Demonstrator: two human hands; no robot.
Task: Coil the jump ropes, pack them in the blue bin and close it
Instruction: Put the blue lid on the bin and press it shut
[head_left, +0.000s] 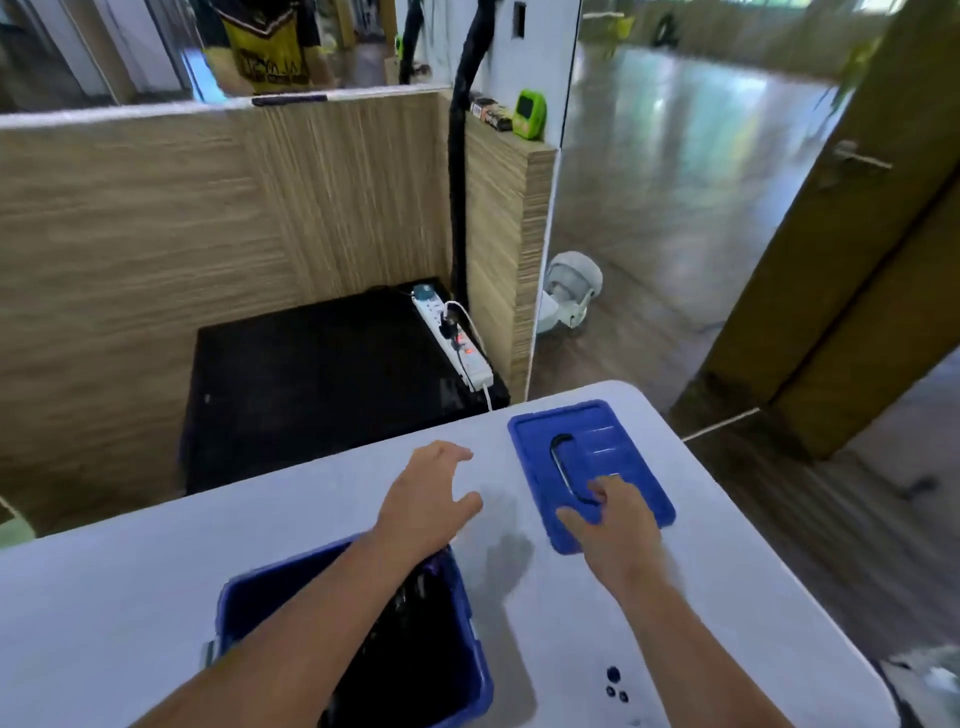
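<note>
The blue bin stands open on the white table, near its front edge. Dark coiled jump ropes lie inside it, partly hidden by my left forearm. The blue lid lies flat on the table to the bin's right, its dark handle facing up. My right hand rests on the lid's near end, fingers reaching to the handle and thumb at the lid's left edge. My left hand hovers above the table just beyond the bin, fingers relaxed and spread, holding nothing.
A black cabinet with a white power strip stands beyond the table against a wood-panel wall. The table's rounded right corner ends near a wooden door. Small dark dots mark the table near the front right.
</note>
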